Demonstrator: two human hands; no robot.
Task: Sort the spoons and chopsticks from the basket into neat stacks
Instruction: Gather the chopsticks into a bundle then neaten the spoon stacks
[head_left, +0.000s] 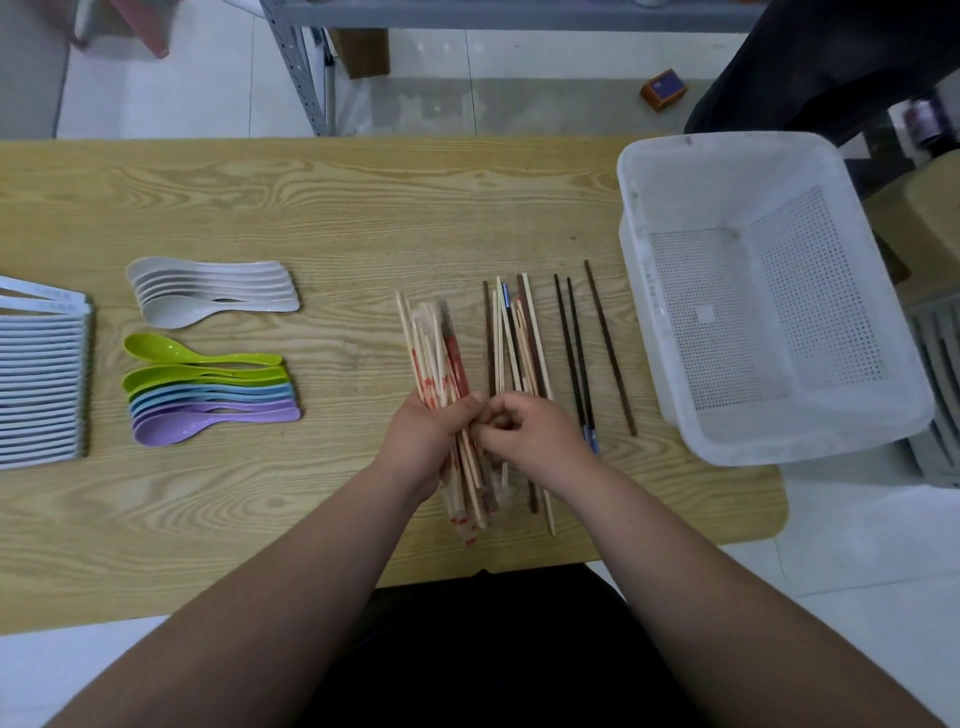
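Observation:
My left hand (426, 436) grips a bundle of wrapped bamboo chopsticks (434, 353) with red print, held over the table's middle. My right hand (530, 436) is curled beside it, its fingers pinching at chopsticks of a mixed loose pile (514, 338) of bamboo and dark ones. Three dark chopsticks (576, 353) lie apart to the right. On the left rest a stack of white spoons (208, 291) and a stack of green, blue and purple spoons (208, 395). The white perforated basket (779, 431) stands at the right with nothing visible inside.
A row of white flat pieces (41, 384) lies at the table's far left edge. The basket overhangs the wooden table's (311, 208) right end. A person in dark clothes (810, 62) stands behind the basket. A metal shelf leg (311, 78) rises beyond the table.

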